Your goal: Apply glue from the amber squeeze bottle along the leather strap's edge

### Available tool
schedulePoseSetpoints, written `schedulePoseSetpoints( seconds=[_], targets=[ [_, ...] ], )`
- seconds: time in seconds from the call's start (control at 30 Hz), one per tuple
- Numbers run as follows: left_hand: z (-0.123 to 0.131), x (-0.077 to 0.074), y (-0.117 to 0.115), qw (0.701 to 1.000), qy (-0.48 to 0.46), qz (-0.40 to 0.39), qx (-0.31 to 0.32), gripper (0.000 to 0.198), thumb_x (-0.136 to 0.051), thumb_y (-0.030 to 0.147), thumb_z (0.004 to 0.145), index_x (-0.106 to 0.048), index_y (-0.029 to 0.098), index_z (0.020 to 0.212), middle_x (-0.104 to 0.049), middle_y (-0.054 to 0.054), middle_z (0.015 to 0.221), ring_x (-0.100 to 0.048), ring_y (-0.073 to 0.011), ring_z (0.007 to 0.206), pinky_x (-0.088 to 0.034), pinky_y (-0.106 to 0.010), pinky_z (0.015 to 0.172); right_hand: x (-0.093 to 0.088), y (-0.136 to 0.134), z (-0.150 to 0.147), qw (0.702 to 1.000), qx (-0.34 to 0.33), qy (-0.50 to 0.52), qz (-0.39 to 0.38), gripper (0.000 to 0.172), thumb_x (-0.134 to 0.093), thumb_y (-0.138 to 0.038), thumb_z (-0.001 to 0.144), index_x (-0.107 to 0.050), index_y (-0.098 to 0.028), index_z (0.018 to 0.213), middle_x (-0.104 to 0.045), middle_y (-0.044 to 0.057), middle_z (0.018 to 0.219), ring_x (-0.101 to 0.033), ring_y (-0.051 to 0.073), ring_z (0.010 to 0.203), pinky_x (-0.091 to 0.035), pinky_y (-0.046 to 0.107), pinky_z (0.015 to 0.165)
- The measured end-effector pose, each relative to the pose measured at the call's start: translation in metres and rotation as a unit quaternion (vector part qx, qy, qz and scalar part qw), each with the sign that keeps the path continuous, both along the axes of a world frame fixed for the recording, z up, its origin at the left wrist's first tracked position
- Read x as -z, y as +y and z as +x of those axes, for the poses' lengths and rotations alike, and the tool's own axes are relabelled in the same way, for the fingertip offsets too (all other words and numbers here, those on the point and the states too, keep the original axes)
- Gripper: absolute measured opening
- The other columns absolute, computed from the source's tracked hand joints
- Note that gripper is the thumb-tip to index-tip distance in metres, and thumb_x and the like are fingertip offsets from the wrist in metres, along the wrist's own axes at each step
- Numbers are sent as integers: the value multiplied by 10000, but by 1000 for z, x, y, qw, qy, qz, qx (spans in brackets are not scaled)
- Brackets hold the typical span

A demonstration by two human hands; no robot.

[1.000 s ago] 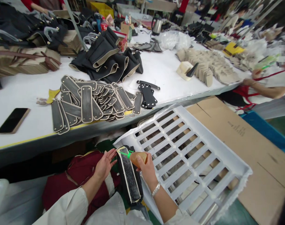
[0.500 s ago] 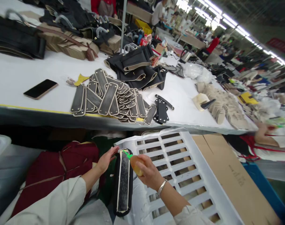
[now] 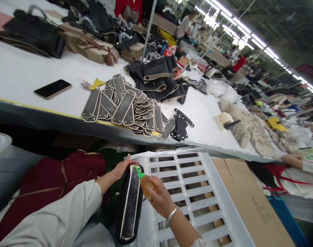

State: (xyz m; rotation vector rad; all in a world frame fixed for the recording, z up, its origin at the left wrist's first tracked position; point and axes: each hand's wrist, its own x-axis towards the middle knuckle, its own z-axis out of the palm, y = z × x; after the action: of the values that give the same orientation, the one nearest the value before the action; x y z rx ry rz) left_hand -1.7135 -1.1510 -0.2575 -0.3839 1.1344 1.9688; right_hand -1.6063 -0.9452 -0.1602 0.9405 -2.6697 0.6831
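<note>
Gluing step | right hand (image 3: 158, 198) wrapped round bottle (image 3: 146, 183), nozzle (image 3: 138, 172) touching strip (image 3: 130, 202) top | left hand (image 3: 122, 168) beside nozzle steadies strip, grasp unclear | next probably needs steady line down pale edge

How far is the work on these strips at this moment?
Done, it seems: a pile of grey-faced strips lies on the table. In hand: the left hand holds one strip, the right hand a bottle, nozzle at the strip's top end. Left, perhaps: the black stack beside the pile.
</note>
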Motion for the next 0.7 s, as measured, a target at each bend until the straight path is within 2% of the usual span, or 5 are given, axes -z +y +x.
schedulePoseSetpoints(
  seconds=[0.13, 0.27, 0.4, 0.57, 0.7],
  targets=[
    [-1, 1, -1, 1000, 9, 4, 3, 753, -358, 720, 808, -674, 84, 1058, -672, -144, 900, -612, -238, 794, -453, -339, 780, -17, 4, -18, 981, -98, 88, 146, 265, -559, -94, 824, -569, -184, 1073, -565, 133, 1155, -423, 264, 1251, -514, 392, 946],
    [-1, 2, -2, 999, 32, -12, 10, 818, -385, 777, 749, -677, 70, 1038, -670, -145, 904, -604, -261, 843, -435, -360, 812, -35, 11, -32, 956, -167, 114, 213, 235, -597, -138, 829, -591, -201, 1056, -578, 129, 1182, -446, 295, 1233, -521, 385, 870],
    [-2, 2, -3, 999, 30, -15, 26, 844, -390, 808, 710, -684, 76, 1009, -669, -144, 898, -597, -268, 832, -427, -361, 779, -45, 12, -37, 940, -214, 112, 243, 201, -594, -162, 843, -598, -224, 1034, -567, 115, 1206, -444, 311, 1234, -505, 384, 822],
    [-1, -1, -5, 999, 33, -30, 31, 865, -382, 836, 677, -696, 84, 965, -668, -137, 878, -588, -260, 804, -413, -344, 732, -46, 3, -43, 929, -261, 111, 237, 190, -587, -175, 849, -601, -229, 1031, -560, 93, 1224, -468, 294, 1208, -473, 386, 854],
    [0, -6, -6, 997, 39, -51, 33, 898, -373, 850, 660, -696, 78, 986, -665, -140, 880, -580, -265, 816, -406, -341, 728, -48, 8, -42, 921, -272, 107, 257, 185, -585, -177, 850, -601, -230, 1027, -568, 85, 1222, -484, 290, 1189, -462, 395, 852]
  ],
)
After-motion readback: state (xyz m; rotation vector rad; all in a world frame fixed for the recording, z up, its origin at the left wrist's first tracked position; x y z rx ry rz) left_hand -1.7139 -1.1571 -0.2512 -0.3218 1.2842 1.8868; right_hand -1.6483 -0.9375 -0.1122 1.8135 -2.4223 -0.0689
